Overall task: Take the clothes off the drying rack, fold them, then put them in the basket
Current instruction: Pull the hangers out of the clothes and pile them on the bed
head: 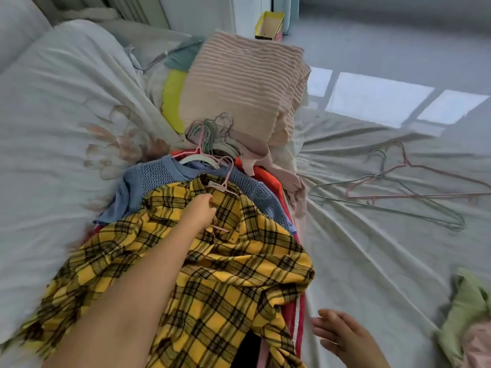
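Shirt (212, 274): yellow plaid with black lines, crumpled, collar pointing away from the person. It lies on top of a clothes pile on the bed (372, 261). A pink hanger (229, 171) is still in its neck, with the hook sticking out past the collar.

Left hand (200, 209): on the shirt front just below the collar, fingers curled into the fabric. Whether the hanger is also in the grip cannot be told. The forearm lies along the shirt.

Right hand (345, 338): just right of the shirt's near hem, over bare sheet, fingers spread and holding nothing.

Under the shirt, at its far end: blue knit (156, 179), with red cloth (268, 179) showing on the right. Beyond the collar is a bunch of hangers (212, 134), then a folded pink sweater (239, 83).

Edges and room:
- Right of the shirt: a wide stretch of wrinkled sheet.
- On that sheet, well apart from the shirt: two loose hangers (398, 192), crossed.
- Near right, well apart from the shirt: green cloth (467, 306), at the frame edge.
- Left of the shirt: a pale quilt (53, 128), bunched and touching the shirt's left edge.
- Far right, beyond the loose hangers: the bed ends at the floor (398, 49).
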Demonstrator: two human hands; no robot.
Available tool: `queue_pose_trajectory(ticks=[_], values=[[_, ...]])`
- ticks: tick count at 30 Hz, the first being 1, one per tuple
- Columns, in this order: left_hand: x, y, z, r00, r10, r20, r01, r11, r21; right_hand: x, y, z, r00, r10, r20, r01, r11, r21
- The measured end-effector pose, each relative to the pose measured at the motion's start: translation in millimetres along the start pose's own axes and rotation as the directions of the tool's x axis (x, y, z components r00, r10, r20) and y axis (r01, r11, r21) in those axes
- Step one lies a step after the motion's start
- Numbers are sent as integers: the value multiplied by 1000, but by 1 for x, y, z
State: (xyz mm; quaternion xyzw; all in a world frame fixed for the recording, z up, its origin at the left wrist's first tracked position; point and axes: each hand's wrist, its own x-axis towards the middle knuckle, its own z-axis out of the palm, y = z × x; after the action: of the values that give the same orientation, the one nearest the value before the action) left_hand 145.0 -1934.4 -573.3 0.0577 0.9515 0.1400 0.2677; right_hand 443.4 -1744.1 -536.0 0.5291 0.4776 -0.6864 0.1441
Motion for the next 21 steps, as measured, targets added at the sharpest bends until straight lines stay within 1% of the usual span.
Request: queue_pose_trajectory(ticks=[2,3,6,7,8,10,11,13,15,16,18,20,21], values=[[30,1,1,996,86,2,-85,989,121,6,2,2,1000,8,-28,-9,999,-39],[42,1,3,994,104,20,-106,976,189,10,2,3,999,-3,-47,0,998,-59],[70,-2,13,990,62,125,-103,930,353,21,1,4,998,-43,-55,38,994,-102],[76,-1,16,991,53,123,-98,912,398,23,0,3,996,-64,-55,57,992,-112],[78,0,18,994,63,89,-97,887,452,25,0,4,994,-92,-54,84,989,-125],[78,7,15,992,117,37,-118,828,548,28,-1,4,985,-161,-63,148,973,-175],[74,12,13,988,149,38,-145,818,556,29,-2,5,977,-201,-73,183,962,-203],[58,20,9,964,260,49,-253,853,456,26,-5,8,955,-286,-78,259,934,-247],[32,26,2,902,431,30,-422,863,279,20,-14,16,926,-366,-94,331,906,-262],[16,30,-5,862,506,17,-497,840,217,17,-20,22,906,-410,-105,371,889,-268],[-18,38,-21,792,609,-35,-595,784,179,10,-34,33,856,-507,-101,461,837,-295],[-46,46,-41,742,661,-110,-644,749,153,1,-48,45,791,-610,-38,556,745,-368],[-59,50,-52,725,675,-136,-664,738,123,-3,-53,49,763,-646,-5,581,690,-431]])
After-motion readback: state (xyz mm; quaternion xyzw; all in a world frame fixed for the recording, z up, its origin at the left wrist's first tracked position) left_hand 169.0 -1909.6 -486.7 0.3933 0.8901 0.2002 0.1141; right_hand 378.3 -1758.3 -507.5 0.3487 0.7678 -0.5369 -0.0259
